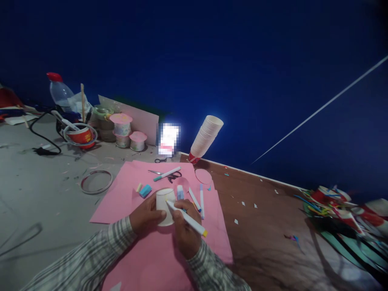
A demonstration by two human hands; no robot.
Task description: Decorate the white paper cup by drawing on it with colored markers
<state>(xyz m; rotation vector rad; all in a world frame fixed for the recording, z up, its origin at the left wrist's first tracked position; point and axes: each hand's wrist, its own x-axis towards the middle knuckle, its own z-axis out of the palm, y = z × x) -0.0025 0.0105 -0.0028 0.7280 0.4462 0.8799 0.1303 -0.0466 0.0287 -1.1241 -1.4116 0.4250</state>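
Note:
My left hand (144, 215) grips a white paper cup (165, 201) that stands upside down on pink paper sheets (157, 258). In my right hand (184, 232) is a white marker with a yellow end (189, 220), its tip touching the cup's side. Both hands rest close together over the pink sheets. Just beyond the cup lie several other markers (197, 199), a glue stick (180, 191), a blue eraser (145, 190) and black-handled scissors (171, 176). A teal-tipped marker (166, 174) lies across the scissors.
A leaning stack of paper cups (205, 138) stands by the blue wall. A ring (96, 182), tape rolls (123, 129), a red bowl (80, 135), a bottle (59, 92) and a black cable (45, 141) sit at left. Coloured paper scraps (339, 210) pile at right.

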